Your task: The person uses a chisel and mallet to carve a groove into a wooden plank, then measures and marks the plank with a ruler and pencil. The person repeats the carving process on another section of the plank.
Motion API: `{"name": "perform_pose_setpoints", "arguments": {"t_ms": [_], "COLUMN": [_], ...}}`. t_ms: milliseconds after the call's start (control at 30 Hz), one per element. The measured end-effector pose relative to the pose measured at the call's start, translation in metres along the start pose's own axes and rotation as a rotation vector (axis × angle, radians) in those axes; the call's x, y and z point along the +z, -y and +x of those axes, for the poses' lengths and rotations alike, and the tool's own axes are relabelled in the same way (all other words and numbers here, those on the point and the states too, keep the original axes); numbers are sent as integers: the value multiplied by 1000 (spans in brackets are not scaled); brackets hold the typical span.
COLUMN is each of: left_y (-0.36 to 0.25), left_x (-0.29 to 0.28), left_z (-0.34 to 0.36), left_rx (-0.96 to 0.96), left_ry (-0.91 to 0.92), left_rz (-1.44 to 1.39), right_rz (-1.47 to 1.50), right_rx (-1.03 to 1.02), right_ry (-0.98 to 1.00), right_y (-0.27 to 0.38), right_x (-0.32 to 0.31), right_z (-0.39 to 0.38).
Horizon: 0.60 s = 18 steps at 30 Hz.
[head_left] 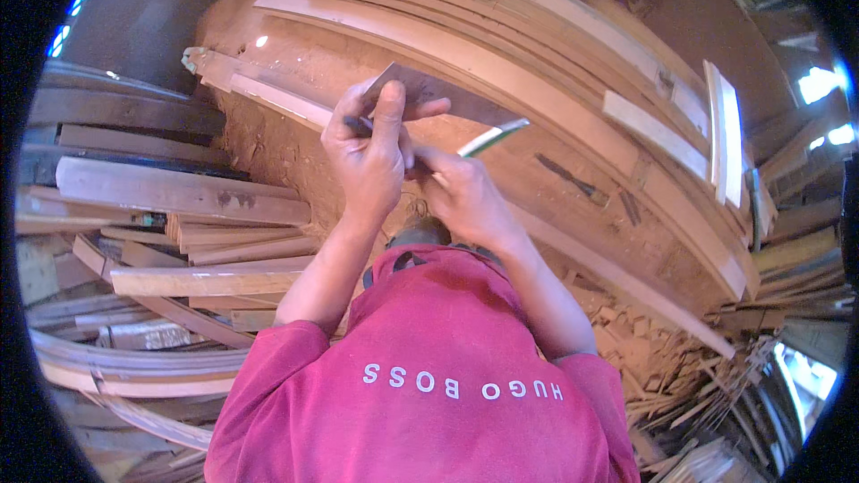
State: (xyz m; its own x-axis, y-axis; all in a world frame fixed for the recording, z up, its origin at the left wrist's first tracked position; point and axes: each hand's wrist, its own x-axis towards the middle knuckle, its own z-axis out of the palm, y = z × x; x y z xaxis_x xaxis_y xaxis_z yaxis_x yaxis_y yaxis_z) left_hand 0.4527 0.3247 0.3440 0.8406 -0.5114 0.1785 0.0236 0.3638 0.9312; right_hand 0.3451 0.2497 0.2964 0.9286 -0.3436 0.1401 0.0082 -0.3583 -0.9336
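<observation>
My left hand (371, 139) is closed on a thin flat grey-brown plate (461, 100), with the thumb pressed on its face. A short dark stub (358, 125) pokes out between the fingers of that hand. Just right of it and lower, my right hand (465, 188) is closed, its fingers curled near the left wrist. From its knuckles a narrow pale strip with a green edge (494, 138) runs up to the plate's right corner. Whether strip and plate are one piece, I cannot tell. The right fingertips are partly hidden behind the left hand.
Long curved wooden boards (501, 72) lie across the far side. A straight board (617, 277) runs below them to the right. Stacked planks (179, 192) fill the left, and scrap wood (644, 340) is heaped lower right. A dark narrow piece (565, 174) lies on the brown dusty surface.
</observation>
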Motion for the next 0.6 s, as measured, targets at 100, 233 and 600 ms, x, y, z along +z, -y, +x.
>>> {"name": "perform_pose_setpoints", "arguments": {"t_ms": [100,233,600], "left_y": [-5,-25,-18], "left_x": [-42,-116,-246], "left_z": [29,61,63], "left_rx": [196,401,-88], "left_ry": [-10,-42,62], "left_rz": [185,438,454], "right_rz": [-128,33,354], "right_rx": [225,441,705], "right_ry": [-19,-468,-1194], "right_y": [0,-63,-40], "right_x": [13,34,98], "right_z": [-13,-100,-182]}}
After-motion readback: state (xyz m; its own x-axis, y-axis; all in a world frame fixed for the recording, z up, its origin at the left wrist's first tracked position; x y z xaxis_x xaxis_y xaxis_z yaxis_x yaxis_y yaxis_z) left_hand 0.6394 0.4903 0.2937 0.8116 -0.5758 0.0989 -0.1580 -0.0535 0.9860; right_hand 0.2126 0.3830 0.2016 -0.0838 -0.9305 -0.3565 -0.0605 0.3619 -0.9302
